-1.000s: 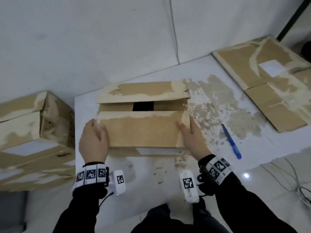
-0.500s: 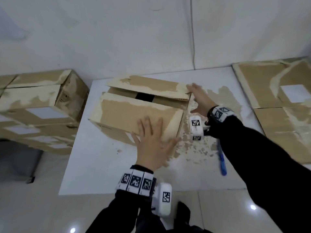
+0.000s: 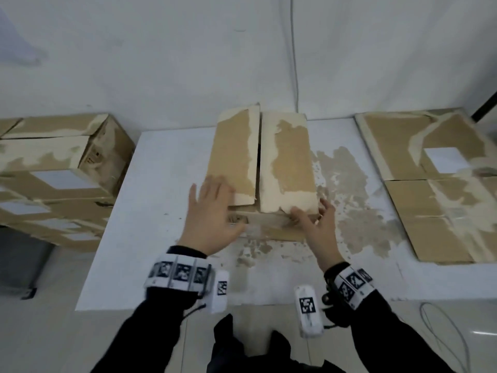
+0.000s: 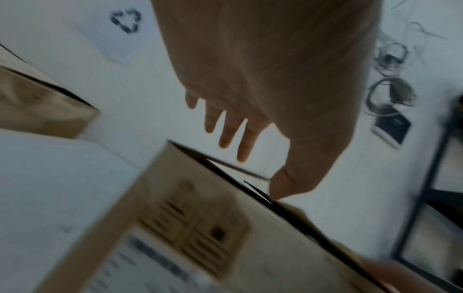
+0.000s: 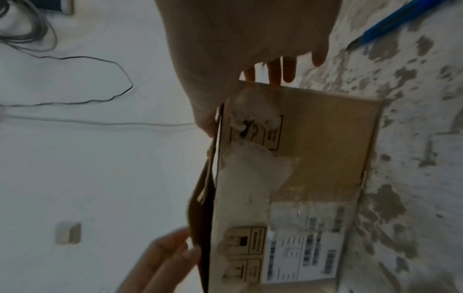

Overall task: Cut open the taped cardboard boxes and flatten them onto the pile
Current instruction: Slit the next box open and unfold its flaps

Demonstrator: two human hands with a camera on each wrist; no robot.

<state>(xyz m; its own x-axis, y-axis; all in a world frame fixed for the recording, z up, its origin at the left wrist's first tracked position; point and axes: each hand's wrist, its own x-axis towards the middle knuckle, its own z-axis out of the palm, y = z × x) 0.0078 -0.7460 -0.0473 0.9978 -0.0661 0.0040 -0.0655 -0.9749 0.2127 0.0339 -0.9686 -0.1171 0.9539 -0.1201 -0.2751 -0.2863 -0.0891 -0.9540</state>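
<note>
A worn cardboard box point(image 3: 285, 162) stands in the middle of the white table point(image 3: 150, 211). Its two top flaps lie nearly closed, and the seam between them runs away from me. My left hand point(image 3: 212, 208) is spread flat, fingers straight, over the near left corner of the box point(image 4: 200, 228). My right hand point(image 3: 316, 224) grips the near right corner, thumb on the top flap and fingers along the right side. In the right wrist view the labelled end of the box point(image 5: 300, 178) faces the camera. A blue utility knife point(image 5: 391, 25) lies on the table just beyond the fingers.
A pile of flattened cardboard point(image 3: 430, 189) lies at the right end of the table. A stack of taped boxes point(image 3: 53, 162) stands left of the table. The wall is close behind the box. Loose cables point(image 3: 443, 332) lie on the floor at the right.
The box has been turned about a quarter turn, so its seam now points away from me. My right hand came back from the far corner to the near right corner. My left hand shifted to the near left corner.
</note>
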